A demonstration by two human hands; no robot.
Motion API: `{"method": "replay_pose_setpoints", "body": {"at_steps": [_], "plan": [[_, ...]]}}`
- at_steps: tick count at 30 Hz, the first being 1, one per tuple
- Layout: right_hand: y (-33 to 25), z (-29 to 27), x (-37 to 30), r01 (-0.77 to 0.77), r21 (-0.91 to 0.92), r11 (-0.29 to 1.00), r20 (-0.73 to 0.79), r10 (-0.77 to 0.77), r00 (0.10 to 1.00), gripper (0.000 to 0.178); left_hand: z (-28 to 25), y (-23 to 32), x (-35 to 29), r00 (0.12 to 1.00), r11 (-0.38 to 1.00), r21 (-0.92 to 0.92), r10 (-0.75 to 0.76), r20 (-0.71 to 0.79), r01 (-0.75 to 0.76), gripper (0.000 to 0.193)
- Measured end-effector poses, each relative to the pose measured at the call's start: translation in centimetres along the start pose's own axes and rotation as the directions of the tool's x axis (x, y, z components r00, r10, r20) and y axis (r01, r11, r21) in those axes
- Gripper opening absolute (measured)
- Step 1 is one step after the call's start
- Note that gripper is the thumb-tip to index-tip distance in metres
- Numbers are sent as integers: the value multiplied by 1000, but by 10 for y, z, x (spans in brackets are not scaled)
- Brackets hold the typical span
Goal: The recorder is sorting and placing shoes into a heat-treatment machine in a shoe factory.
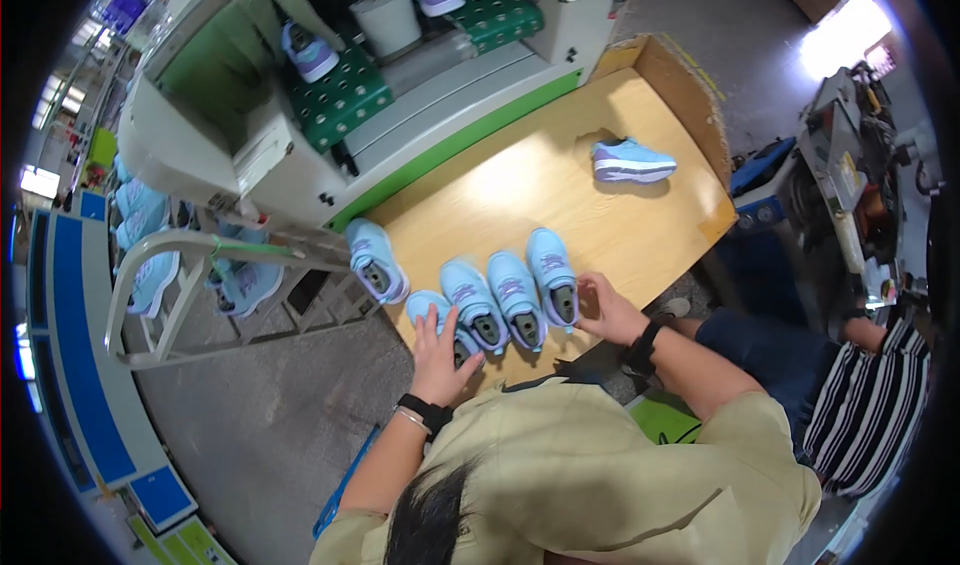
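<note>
Several light-blue and lilac sneakers stand side by side at the table's near edge, their dark insides toward me. My left hand [437, 361] lies with spread fingers over the leftmost sneaker of this row [424, 307], partly hiding it. At the row's right end, my right hand [608, 312] is beside the heel of a sneaker [549, 255], fingers apart and slightly curved; whether it touches is unclear. Between them are two more sneakers, one [462, 283] next to another [509, 277]. Slightly apart on the left, a sneaker [368, 243] sits at an angle.
A lone sneaker [632, 162] rests on the far right of the wooden table [480, 205]. Behind stands a machine with green perforated plates [340, 95] holding sneakers. A metal rack [200, 250] with more shoes is left; a person in a striped top [865, 415] is right.
</note>
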State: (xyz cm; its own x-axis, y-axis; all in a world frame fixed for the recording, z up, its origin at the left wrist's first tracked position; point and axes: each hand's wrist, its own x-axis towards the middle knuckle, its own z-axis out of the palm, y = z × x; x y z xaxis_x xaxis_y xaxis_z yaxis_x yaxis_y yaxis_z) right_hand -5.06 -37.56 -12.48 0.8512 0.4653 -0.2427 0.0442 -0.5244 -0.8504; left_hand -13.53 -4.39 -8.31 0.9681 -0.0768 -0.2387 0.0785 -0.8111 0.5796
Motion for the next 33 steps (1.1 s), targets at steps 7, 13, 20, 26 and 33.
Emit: {"method": "replay_pose_setpoints", "body": {"at_steps": [7,13,20,26,33], "plan": [[38,-167,103,-229,-620,751,-632,-305,712,94,-2,-4,3,995,998,30,50,91,-53,92],[8,-155,138,-703,-400,589,-488,512,707,73,-15,-13,10,979,999,7,35,202,-38,87],[-89,-54,95,353,-201,914,-75,-374,924,62,-68,13,69,982,278,-955,-183,48,98,81],[-96,5,69,126,-59,990,-526,-139,839,74,-100,49,94,962,-1,-963,39,269,269,70],[-38,57,10,-58,64,996,-408,79,910,85,-188,87,204,554,805,-367,-58,-830,-466,72]]}}
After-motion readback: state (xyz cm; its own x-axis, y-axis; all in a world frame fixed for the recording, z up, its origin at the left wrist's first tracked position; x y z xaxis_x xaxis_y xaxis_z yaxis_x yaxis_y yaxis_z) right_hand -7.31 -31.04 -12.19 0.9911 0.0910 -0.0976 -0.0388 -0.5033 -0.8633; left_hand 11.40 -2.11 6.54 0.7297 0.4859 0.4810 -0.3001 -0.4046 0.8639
